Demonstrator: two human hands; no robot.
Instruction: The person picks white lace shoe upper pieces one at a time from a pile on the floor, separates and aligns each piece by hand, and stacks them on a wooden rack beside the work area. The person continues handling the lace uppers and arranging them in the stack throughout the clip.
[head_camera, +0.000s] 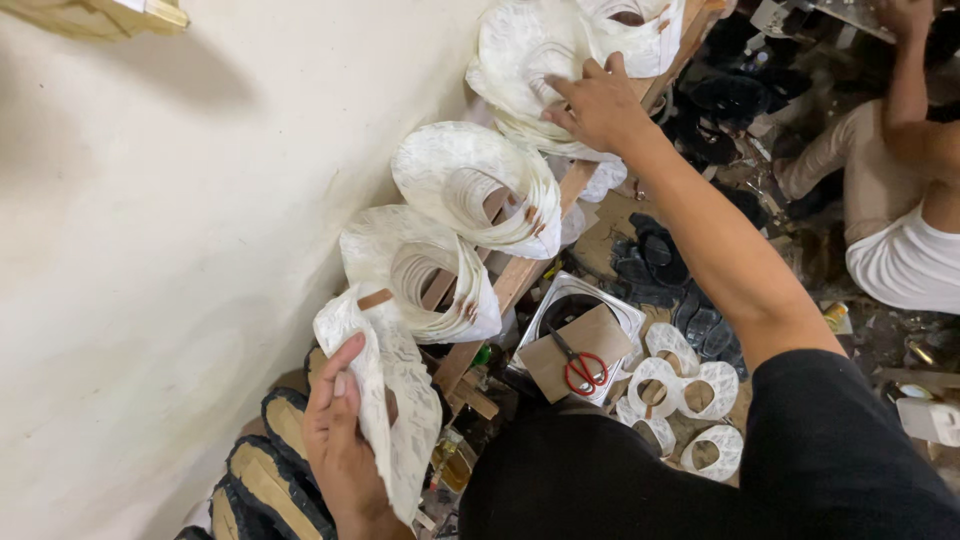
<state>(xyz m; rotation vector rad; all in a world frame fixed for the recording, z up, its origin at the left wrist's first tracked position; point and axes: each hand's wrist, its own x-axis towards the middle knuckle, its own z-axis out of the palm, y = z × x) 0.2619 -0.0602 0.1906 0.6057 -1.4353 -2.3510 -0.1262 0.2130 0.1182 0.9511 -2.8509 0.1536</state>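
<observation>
White lace bundle clenched in left hand, near wall; right hand reaches far ahead, fingers spread flat on top lace stack.

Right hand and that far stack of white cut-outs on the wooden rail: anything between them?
Nothing visible. The right hand already rests on the far stack of white cut-outs, fingers spread on its top sheet. The nearer stacks sit lower along the wooden rail, below the forearm. The left hand grips a separate bundle.
</observation>
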